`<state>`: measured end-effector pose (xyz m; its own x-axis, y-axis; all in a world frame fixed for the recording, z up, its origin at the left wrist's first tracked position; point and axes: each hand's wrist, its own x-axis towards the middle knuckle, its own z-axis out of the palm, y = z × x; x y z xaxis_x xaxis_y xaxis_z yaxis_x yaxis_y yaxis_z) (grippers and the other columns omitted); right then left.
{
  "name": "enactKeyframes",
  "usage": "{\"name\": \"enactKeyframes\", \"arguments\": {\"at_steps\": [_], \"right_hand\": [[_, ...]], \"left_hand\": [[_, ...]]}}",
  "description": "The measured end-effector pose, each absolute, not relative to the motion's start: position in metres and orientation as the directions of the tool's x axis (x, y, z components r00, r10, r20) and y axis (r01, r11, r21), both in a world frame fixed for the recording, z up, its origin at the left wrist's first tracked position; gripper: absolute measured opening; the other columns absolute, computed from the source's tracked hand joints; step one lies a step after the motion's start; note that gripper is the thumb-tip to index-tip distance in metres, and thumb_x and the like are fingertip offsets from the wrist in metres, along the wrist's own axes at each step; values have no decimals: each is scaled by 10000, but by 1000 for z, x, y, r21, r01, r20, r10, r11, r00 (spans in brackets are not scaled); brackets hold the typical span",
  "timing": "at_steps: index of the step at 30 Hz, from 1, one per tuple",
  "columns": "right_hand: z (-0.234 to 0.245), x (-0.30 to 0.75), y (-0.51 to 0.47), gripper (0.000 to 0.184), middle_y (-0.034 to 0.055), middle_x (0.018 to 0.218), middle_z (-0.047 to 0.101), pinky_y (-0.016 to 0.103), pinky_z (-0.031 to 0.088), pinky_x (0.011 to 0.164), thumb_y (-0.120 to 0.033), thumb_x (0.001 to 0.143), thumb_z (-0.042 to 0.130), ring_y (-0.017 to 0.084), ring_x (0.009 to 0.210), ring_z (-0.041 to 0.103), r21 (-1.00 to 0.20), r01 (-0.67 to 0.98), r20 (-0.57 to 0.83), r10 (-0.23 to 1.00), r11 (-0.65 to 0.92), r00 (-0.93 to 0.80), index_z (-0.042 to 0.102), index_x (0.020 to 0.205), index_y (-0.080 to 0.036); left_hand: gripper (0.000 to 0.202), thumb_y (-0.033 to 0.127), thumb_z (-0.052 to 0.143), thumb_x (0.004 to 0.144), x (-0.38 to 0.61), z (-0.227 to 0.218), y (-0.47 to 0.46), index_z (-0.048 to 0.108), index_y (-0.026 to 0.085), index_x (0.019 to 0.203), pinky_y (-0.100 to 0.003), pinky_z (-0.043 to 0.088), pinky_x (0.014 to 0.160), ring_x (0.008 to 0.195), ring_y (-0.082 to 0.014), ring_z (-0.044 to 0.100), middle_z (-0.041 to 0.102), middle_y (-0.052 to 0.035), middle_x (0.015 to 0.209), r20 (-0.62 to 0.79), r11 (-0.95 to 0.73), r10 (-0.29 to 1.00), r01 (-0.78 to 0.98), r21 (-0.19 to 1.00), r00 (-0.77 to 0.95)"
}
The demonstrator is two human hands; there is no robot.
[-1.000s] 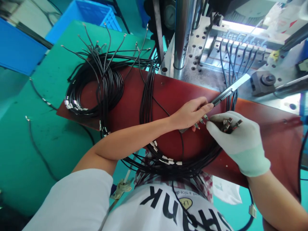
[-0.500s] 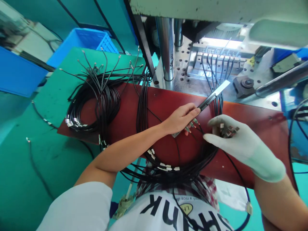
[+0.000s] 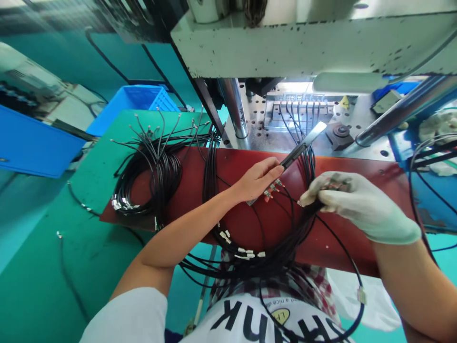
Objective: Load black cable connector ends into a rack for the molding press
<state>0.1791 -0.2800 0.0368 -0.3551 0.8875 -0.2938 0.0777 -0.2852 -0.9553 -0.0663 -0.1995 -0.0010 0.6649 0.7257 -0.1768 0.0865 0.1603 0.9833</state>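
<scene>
My bare left hand [image 3: 257, 180] grips a long slim tool [image 3: 301, 147] with a dark handle and a flat, bright metal end pointing up to the right. Several small cable connectors [image 3: 274, 188] stick out under its fingers; whether the hand grips these too, I cannot tell. Closed around a bunch of black cables [image 3: 311, 210] is my right hand [image 3: 364, 207], in a whitish glove. Metal connector ends [image 3: 337, 182] show above its fingers. From there the cables loop down past the near edge of the red-brown board [image 3: 339, 245].
Behind the board, a press's metal fixture [image 3: 273, 116] holds several cable ends between steel posts [image 3: 233, 107]. A coiled cable bundle [image 3: 123, 181] and a straighter bundle [image 3: 210, 171] lie on the left. Blue bins [image 3: 134, 97] stand beyond the green table [image 3: 46, 247].
My right hand has closed around the cable bunch; its thumb and fingers were apart before. The left hand keeps the slim tool. The view has tilted upward, showing more of the press.
</scene>
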Motion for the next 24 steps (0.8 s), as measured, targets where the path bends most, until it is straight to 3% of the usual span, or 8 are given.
{"name": "enactKeyframes", "arguments": {"at_steps": [3, 5, 9, 11, 13, 18, 24], "right_hand": [[34, 208, -283, 362, 60, 866, 706, 313, 509, 662, -590, 849, 671, 169, 765, 662, -993, -56, -93, 969, -108, -228, 718, 975, -255], [27, 219, -280, 422, 18, 776, 668, 338, 477, 653, -656, 847, 610, 137, 680, 611, -992, -109, -49, 986, -67, -161, 702, 1000, -274], [14, 195, -267, 336, -11, 760, 598, 287, 433, 607, -544, 877, 573, 122, 683, 570, -910, -208, -318, 925, -360, -207, 641, 926, -219], [12, 173, -262, 345, -1, 769, 592, 218, 349, 519, -533, 863, 633, 91, 619, 503, -858, -219, -402, 873, -464, -277, 633, 903, -190], [13, 153, -260, 340, 15, 788, 611, 201, 301, 491, -498, 842, 698, 73, 604, 467, -888, -115, -402, 873, -445, -277, 651, 876, -164], [18, 133, -266, 257, 21, 821, 633, 226, 426, 699, -393, 835, 735, 122, 786, 552, -949, 237, -235, 969, -210, -82, 693, 811, -141], [16, 128, -265, 181, -1, 761, 600, 235, 419, 674, -294, 832, 705, 106, 727, 512, -938, 278, -238, 967, -206, -87, 662, 741, -144]], "left_hand": [[395, 567, 524, 936, -69, 8, -204, 476, 175, 909, -140, 466, 387, 473, -47, 535, 546, 43, 700, -201, 95, 691, 188, 978, 694], [392, 559, 532, 935, -70, 8, -208, 480, 173, 895, -147, 477, 398, 465, -42, 519, 541, 46, 689, -231, 146, 659, 180, 973, 716], [377, 547, 509, 952, -68, -4, -211, 464, 177, 893, -188, 491, 396, 446, -57, 512, 530, 53, 672, -245, 351, 603, 24, 936, 759], [376, 545, 524, 947, -65, -11, -211, 465, 177, 895, -195, 485, 385, 447, -61, 519, 544, 46, 700, -232, 404, 598, -39, 914, 767], [378, 544, 542, 938, -63, -17, -210, 472, 176, 891, -201, 488, 382, 447, -59, 518, 552, 43, 716, -218, 433, 599, -82, 898, 771], [357, 524, 577, 926, -60, -23, -212, 490, 178, 904, -203, 494, 381, 455, -63, 523, 553, 42, 719, -230, 489, 610, -132, 862, 759], [375, 550, 584, 914, -61, -24, -214, 467, 194, 906, -185, 483, 407, 461, -56, 521, 547, 51, 707, -266, 482, 636, -104, 870, 725]]}}
